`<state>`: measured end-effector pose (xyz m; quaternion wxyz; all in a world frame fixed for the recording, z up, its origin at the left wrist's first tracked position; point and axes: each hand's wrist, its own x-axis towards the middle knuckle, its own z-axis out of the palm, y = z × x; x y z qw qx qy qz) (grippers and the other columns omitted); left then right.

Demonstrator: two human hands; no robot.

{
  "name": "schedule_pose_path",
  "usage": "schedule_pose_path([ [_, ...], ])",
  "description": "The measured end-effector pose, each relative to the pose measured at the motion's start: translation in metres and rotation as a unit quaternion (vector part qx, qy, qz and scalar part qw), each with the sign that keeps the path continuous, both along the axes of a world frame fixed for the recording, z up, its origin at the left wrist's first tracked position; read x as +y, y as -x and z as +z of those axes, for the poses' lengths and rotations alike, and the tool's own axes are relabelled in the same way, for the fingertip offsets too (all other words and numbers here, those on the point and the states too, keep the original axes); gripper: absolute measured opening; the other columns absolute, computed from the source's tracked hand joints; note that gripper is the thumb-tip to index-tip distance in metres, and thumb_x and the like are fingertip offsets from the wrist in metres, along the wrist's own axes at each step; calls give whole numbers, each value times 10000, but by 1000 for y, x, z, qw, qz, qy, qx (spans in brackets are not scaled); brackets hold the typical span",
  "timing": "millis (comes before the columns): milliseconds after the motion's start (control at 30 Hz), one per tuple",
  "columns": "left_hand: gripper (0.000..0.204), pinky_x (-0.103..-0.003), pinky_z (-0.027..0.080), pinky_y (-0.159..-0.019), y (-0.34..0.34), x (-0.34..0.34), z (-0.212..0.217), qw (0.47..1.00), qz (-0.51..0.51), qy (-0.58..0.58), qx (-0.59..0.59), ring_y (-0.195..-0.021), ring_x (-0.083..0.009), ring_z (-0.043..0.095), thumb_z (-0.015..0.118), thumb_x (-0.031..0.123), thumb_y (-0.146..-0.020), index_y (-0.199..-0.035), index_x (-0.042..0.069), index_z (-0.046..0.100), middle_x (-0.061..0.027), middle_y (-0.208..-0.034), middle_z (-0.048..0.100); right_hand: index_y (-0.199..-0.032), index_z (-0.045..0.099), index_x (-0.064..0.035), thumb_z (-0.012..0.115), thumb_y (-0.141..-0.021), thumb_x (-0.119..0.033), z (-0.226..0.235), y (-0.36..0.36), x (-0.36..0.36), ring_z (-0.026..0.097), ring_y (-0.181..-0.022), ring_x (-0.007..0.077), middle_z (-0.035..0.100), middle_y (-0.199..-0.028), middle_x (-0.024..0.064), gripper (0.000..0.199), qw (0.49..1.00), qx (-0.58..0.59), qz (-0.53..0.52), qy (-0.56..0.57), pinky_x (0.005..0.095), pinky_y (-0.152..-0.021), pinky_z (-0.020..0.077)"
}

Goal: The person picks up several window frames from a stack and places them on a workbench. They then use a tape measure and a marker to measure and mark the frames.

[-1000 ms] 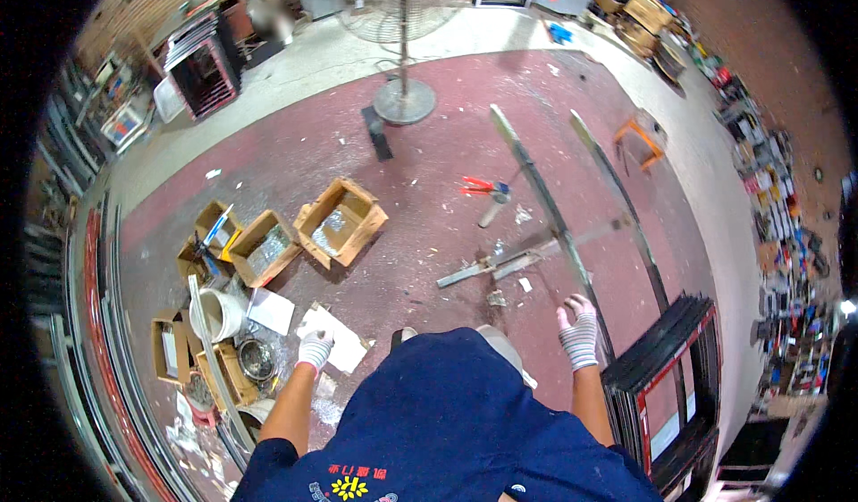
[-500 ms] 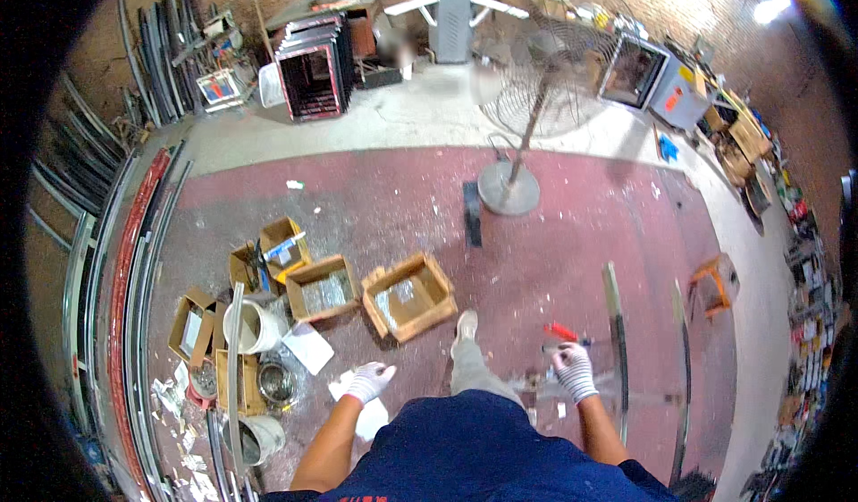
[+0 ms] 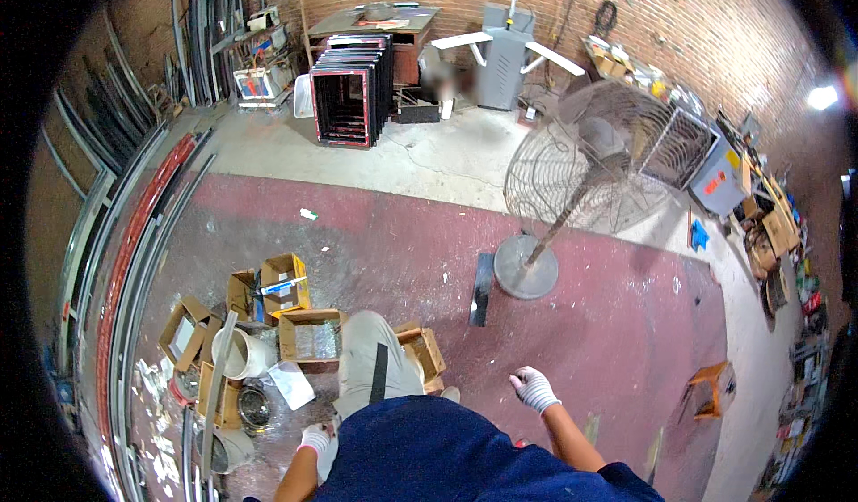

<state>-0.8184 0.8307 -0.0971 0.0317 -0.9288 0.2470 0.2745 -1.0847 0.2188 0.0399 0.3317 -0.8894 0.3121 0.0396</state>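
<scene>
Left hand: gloved, empty, fingers loosely curled, low beside the hip.
Right hand: gloved, empty, fingers spread, above the red floor.
Nearest things: open cardboard boxes at the knee, white bucket just beside.
Progress: nothing picked up; boxes untouched.
Room: open floor ahead; pedestal fan and stool to the right.

The gloved right hand hangs free out in front with fingers loosely spread and empty, forearm bare, while the gloved left hand sits low beside the raised knee, fingers curled.
</scene>
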Motion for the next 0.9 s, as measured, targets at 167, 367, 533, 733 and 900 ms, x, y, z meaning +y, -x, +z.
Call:
schedule_pose_path([
  [167, 414, -456, 558, -882, -17, -62, -20, 955, 113, -49, 270, -1030, -403, 693, 576, 427, -914, -1032, 72, 752, -221, -1036, 736, -1007, 732, -31, 674, -932, -217, -6, -68, -47, 675, -934, 368, 700, -1002, 191, 209, 999, -25, -26, -13, 424, -859, 539],
  [367, 373, -457, 571, -857, -185, -162, -99, 951, -65, -56, 297, -1015, -390, 700, 589, 391, -900, -1047, 88, 750, -205, -1049, 738, -1098, 713, -56, 655, -903, -100, -20, -239, -79, 664, -995, 367, 693, -1067, 184, 207, 995, -86, 44, -13, 410, -905, 530],
  [533, 426, -448, 470, -1045, -411, -298, -75, 967, -2, -12, 256, -1182, -380, 628, 518, 379, -929, -1187, 110, 725, -193, -1230, 691, -1168, 704, -91, 636, -897, -82, -14, -451, -143, 661, -1077, 356, 695, -1109, 184, 280, 993, -86, 74, -14, 412, -959, 516],
  [733, 415, -456, 535, -932, -683, -383, 48, 952, 197, 199, 129, -1105, -394, 669, 560, 435, -946, -1106, 92, 731, -225, -1145, 707, -1166, 732, -121, 619, -950, -275, -86, -591, -226, 674, -1052, 403, 713, -1122, 205, 289, 992, 97, 21, -72, 444, -903, 545],
  [900, 373, -425, 550, -881, -841, -376, 61, 936, 267, 227, 31, -984, -367, 713, 659, 408, -911, -1072, 82, 742, -190, -1023, 747, -1164, 717, -19, 642, -966, -210, -81, -692, -259, 707, -976, 237, 760, -1087, 148, 285, 970, 91, -140, -177, 347, -894, 534],
])
